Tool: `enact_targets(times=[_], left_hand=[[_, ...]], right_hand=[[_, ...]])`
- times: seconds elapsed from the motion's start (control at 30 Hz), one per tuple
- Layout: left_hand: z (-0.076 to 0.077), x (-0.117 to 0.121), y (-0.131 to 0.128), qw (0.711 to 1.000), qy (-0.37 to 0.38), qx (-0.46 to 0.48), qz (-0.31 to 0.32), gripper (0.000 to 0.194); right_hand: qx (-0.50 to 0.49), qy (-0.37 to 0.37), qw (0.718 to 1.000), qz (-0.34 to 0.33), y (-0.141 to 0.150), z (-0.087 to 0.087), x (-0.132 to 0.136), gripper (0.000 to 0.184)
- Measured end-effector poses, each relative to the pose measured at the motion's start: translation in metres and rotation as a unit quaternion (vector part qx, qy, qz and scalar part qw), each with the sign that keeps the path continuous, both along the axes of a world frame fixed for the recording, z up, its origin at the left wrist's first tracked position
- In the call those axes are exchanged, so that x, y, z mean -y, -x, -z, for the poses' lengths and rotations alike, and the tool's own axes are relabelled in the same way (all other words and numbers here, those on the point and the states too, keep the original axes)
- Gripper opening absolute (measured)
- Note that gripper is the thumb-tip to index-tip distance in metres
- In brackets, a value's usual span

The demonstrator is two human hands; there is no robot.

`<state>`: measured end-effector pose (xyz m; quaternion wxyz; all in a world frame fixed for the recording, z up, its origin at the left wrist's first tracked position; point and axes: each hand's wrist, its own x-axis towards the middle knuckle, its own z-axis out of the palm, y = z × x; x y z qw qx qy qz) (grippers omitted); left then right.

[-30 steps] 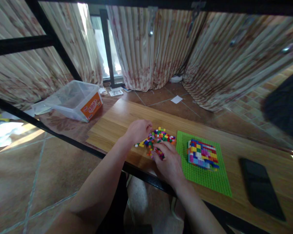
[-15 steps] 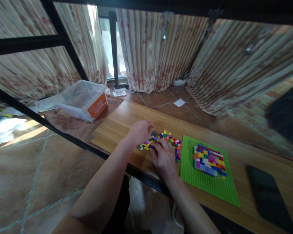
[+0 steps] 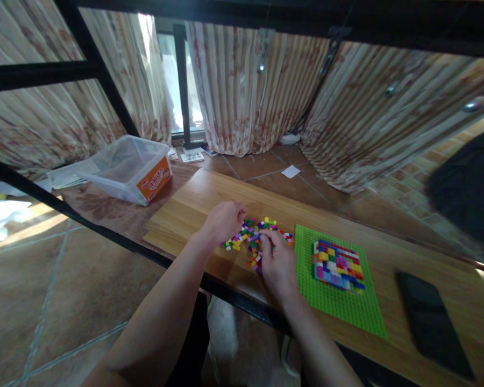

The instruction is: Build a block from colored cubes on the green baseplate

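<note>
Small building bricks [image 3: 248, 232] of many colours lie in a loose heap on the wooden table. My left hand [image 3: 226, 221] rests at the heap's left edge with its fingers curled in; whatever they hold is hidden. Over the right part of the heap, my right hand [image 3: 280, 260] has thumb and forefinger closed together, with a bit of blue at the tips that looks like a small brick. Right of it lies a green baseplate [image 3: 339, 314], bearing a block built of multicoloured bricks [image 3: 339, 266].
A dark phone-like slab [image 3: 433, 322] lies on the table [image 3: 210, 188], right of the baseplate. On the floor to the left stands a clear plastic bin [image 3: 125, 172] with an orange label. A black metal bar [image 3: 116, 239] crosses the near left side.
My right hand has shifted right relative to the heap, uncovering bricks at its near side. My left hand stays curled beside the heap. The whole view has shifted slightly.
</note>
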<state>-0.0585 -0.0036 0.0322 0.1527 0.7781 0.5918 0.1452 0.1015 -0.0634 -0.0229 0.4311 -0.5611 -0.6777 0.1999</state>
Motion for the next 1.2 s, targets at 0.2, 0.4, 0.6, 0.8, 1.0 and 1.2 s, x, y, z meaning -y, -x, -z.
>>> enact_targets(times=[0.2, 0.4, 0.6, 0.8, 1.0, 1.2], left_hand=[[0.001, -0.001, 0.0, 1.0, 0.006, -0.006, 0.013, 0.024], [0.001, -0.003, -0.003, 1.0, 0.014, -0.021, 0.017, 0.023], [0.001, -0.004, -0.007, 0.999, 0.018, -0.018, 0.031, 0.025], [0.001, -0.005, -0.015, 0.999, 0.016, -0.019, 0.036, 0.024], [0.004, -0.006, -0.02, 0.999, 0.025, -0.015, 0.045, 0.025], [0.005, -0.005, -0.02, 0.998, 0.024, -0.013, 0.048, 0.025]], right_hand=[[-0.316, 0.169, 0.934, 0.008, -0.022, -0.015, 0.008, 0.035], [-0.395, 0.187, 0.9, 0.008, -0.046, -0.02, 0.019, 0.03], [-0.38, 0.192, 0.904, 0.029, -0.064, -0.025, 0.025, 0.025], [-0.383, 0.173, 0.906, 0.048, -0.078, -0.026, 0.025, 0.023], [-0.392, 0.183, 0.901, 0.032, -0.09, -0.028, 0.026, 0.025], [-0.34, 0.186, 0.92, 0.056, -0.117, -0.035, 0.032, 0.027]])
